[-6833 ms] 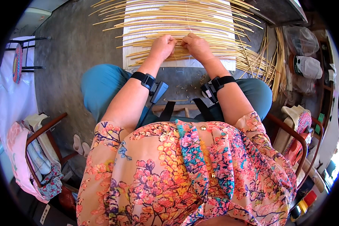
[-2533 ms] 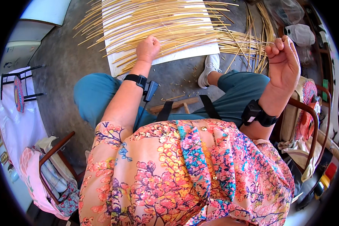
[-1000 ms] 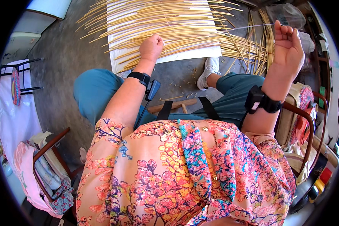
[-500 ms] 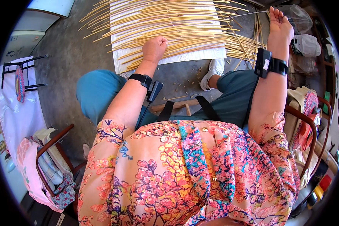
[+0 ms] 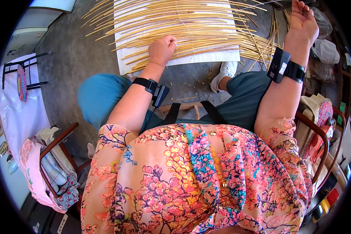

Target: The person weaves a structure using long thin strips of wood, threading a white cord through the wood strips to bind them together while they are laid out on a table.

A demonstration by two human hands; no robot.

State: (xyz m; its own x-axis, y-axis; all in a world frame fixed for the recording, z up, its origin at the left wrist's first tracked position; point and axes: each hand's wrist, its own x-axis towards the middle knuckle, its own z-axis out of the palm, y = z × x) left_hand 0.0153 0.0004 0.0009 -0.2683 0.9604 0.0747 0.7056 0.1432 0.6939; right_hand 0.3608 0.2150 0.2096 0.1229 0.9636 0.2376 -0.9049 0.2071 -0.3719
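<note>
Your left hand [image 5: 162, 48] presses curled fingers onto the woven bamboo strips [image 5: 191, 23], which lie across the white board [image 5: 175, 62] on the floor ahead of your knees. Your right hand [image 5: 302, 19] is raised at the right, pinching a thin strip [image 5: 261, 6].

The person wears a short-sleeved blouse [image 5: 199, 179] printed with pink, orange and coral blossoms on dark branches, crossed by patches of teal and blue. Small round gold buttons run down its middle. Below the blouse, teal trousers [image 5: 101, 93] cover both legs, and two black straps [image 5: 171, 113] lie across the lap just beyond the blouse's hem. Each wrist carries a black band with a boxy black device: the left wristband [image 5: 150, 86] has its box hanging toward the blouse with a thin cable, the right wristband [image 5: 286, 70] bears a small white label. A white shoe [image 5: 222, 72] shows beyond the trousers.
</note>
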